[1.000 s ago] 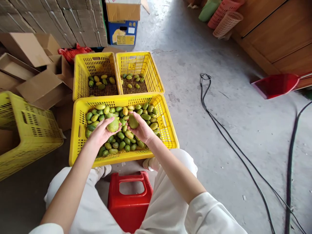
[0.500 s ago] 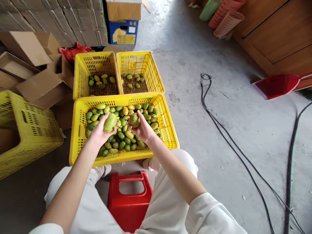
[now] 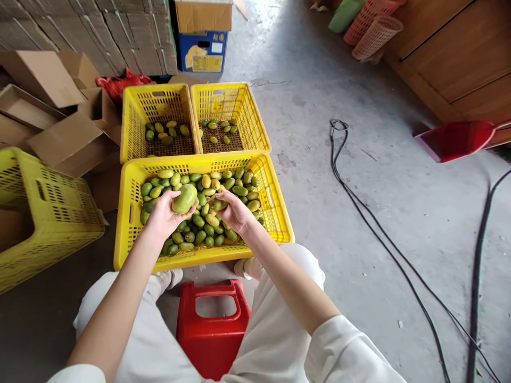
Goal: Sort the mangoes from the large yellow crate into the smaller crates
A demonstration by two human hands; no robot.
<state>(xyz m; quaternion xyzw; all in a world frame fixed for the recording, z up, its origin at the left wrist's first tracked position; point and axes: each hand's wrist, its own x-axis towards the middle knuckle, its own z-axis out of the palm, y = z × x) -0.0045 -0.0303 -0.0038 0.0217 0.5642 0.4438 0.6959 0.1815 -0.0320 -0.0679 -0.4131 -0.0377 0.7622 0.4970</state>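
Note:
Above the front yellow crate (image 3: 123,234), my left hand (image 3: 164,213) is closed around a large light-green mango (image 3: 185,199). Close by on the right, my right hand (image 3: 235,211) grips a darker olive-green mango (image 3: 217,204), which its fingers partly cover. The two fruits are held apart, a short way from each other. Beneath both hands, many green and yellowish mangoes (image 3: 209,231) fill the crate, which sits in front of my knees.
Two yellow crates (image 3: 159,96) with several mangoes each adjoin the far side. Another yellow crate (image 3: 59,213) and opened cardboard boxes (image 3: 64,143) lie left. Between my legs stands a red plastic stool (image 3: 213,340). A black cable (image 3: 371,223) and a red dustpan (image 3: 455,139) are right.
My right hand has turned over, so its fingers now cover more of the mango. The left hand's mango has shifted slightly right and up and tilted.

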